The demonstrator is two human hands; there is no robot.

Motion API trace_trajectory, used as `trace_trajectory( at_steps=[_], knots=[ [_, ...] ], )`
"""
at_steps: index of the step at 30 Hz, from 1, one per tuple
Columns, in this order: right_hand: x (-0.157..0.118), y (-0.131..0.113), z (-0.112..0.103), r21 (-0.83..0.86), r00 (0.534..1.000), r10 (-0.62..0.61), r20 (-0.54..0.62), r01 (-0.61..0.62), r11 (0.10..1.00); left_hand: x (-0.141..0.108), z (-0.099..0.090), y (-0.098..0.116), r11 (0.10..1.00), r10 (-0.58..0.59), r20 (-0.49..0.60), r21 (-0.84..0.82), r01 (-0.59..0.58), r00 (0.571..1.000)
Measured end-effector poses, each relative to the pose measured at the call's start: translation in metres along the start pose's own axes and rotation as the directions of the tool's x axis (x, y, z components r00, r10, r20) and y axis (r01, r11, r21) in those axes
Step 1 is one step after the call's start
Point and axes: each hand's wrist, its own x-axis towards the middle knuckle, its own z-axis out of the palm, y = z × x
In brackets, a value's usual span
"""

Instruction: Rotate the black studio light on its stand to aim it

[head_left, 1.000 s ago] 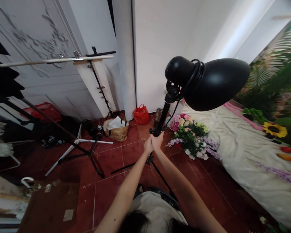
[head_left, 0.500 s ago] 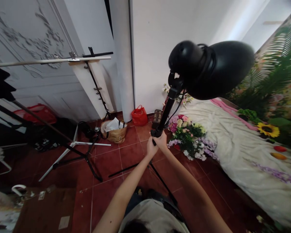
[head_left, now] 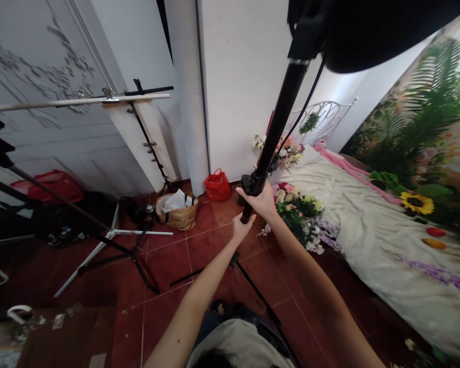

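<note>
Red tiles (head_left: pixel 210 245) below, left hand (head_left: pixel 239 227) and right hand (head_left: pixel 257 198) hold one black pole (head_left: pixel 279 117).

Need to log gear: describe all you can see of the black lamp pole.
The black lamp pole is a slim tube, held tilted, rising to a black lamp shade cut off at the view's top. A thin black cable runs beside it. A thicker black collar sits near its lower end, gripped by the right hand; the left hand sits just below.

One head-worn camera looks forward and down (from above the torso (head_left: pixel 239 347)) at the left hand (head_left: pixel 240 227) and right hand (head_left: pixel 258 200).
</note>
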Motion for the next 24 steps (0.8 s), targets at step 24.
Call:
trace_trajectory(
  at_steps=[24],
  knots=[
    [-0.199, 0.129, -0.027, -0.148, 0.938, 0.191, 0.288, -0.153, 0.977, 0.011, 0.018, -0.010, 0.995, -0.102, -0.120, -0.004, 0.102, 0.988]
  ],
)
